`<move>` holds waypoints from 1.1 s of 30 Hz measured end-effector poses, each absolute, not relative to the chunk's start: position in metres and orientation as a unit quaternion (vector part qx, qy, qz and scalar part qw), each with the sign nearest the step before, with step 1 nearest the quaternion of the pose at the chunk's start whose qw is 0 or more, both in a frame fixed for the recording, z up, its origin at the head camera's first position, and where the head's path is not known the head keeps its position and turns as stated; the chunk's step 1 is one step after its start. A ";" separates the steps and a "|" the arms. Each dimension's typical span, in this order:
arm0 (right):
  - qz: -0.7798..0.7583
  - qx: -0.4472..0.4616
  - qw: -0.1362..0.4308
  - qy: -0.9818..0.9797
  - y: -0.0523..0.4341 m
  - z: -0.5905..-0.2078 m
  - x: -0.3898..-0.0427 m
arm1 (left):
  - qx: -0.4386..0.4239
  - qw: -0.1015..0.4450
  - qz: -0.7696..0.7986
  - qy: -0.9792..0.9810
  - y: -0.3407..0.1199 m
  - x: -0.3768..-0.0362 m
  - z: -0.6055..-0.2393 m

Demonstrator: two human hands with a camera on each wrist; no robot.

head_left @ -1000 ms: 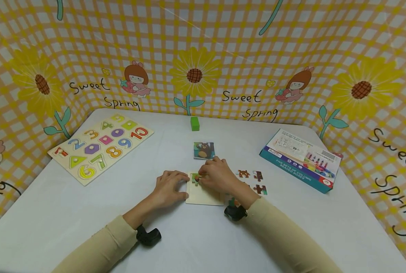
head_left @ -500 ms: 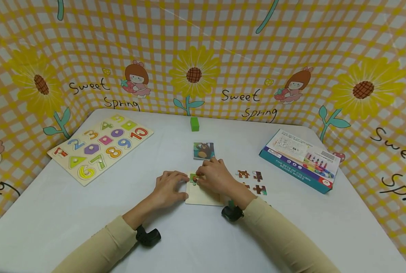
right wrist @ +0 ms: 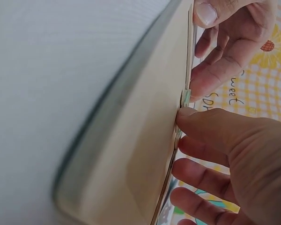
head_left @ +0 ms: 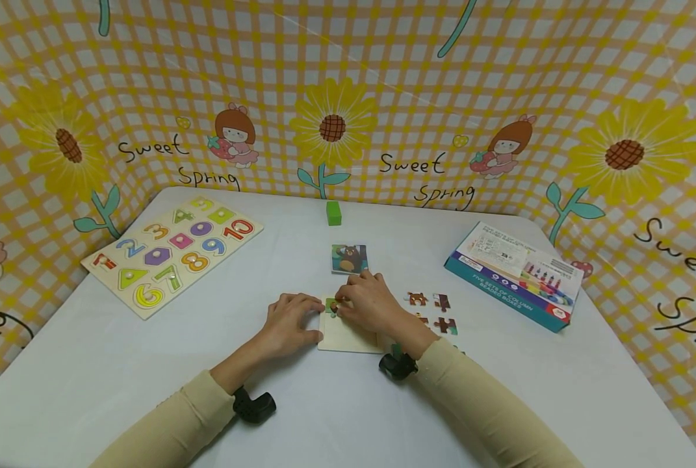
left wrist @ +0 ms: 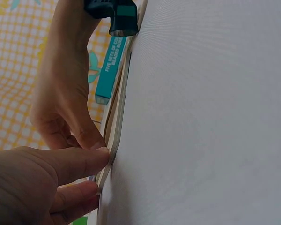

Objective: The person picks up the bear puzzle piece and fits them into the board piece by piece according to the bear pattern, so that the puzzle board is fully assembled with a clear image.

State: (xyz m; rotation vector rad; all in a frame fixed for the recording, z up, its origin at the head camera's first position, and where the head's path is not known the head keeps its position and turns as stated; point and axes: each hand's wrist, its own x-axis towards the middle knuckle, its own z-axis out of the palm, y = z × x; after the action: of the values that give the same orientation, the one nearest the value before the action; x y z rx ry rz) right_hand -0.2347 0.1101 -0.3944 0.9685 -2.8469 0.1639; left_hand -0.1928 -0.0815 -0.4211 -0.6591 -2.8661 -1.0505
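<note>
A pale wooden puzzle tray [head_left: 348, 337] lies flat on the white table. My left hand [head_left: 294, 317] holds its left edge, with the thumb [left wrist: 86, 157] pushed against the rim [left wrist: 120, 105] and the fingers curled at the far corner. My right hand [head_left: 368, 301] arches over the tray's top-left corner. Its thumb [right wrist: 201, 119] presses a small green puzzle piece [head_left: 331, 306] onto the board [right wrist: 145, 140]. The other right fingers spread along the tray surface. Loose brown pieces [head_left: 418, 298] lie to the right of the tray.
A bear picture card [head_left: 349, 258] lies just behind the tray, with a green block [head_left: 334, 212] farther back. A number peg board [head_left: 172, 250] is at the left and a teal box [head_left: 514, 273] at the right. Patterned walls enclose the table.
My right hand has slid a little to the left with the green piece, into the tray's top-left corner. The left hand has stayed on the tray's edge.
</note>
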 end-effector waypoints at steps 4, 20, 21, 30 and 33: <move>0.050 0.318 0.065 -0.944 0.110 -0.395 -0.235 | -0.214 0.009 -0.336 -0.917 -0.082 -0.192 -0.420; 0.061 0.306 0.058 -0.948 0.112 -0.392 -0.233 | -0.211 0.010 -0.336 -0.918 -0.083 -0.192 -0.421; 0.064 0.303 0.057 -0.949 0.113 -0.391 -0.233 | -0.212 0.010 -0.336 -0.918 -0.083 -0.192 -0.421; 0.120 0.269 0.043 -0.955 0.143 -0.381 -0.235 | -0.210 0.004 -0.341 -0.916 -0.083 -0.193 -0.422; 0.138 0.258 0.039 -0.955 0.158 -0.379 -0.235 | -0.208 0.005 -0.341 -0.917 -0.082 -0.193 -0.422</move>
State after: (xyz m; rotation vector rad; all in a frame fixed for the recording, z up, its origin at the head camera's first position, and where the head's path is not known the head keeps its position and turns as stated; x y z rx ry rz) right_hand -0.2348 0.1582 -0.3790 0.7916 -2.9281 0.4234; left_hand -0.1930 -0.0821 -0.4219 -0.6525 -2.8705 -1.0664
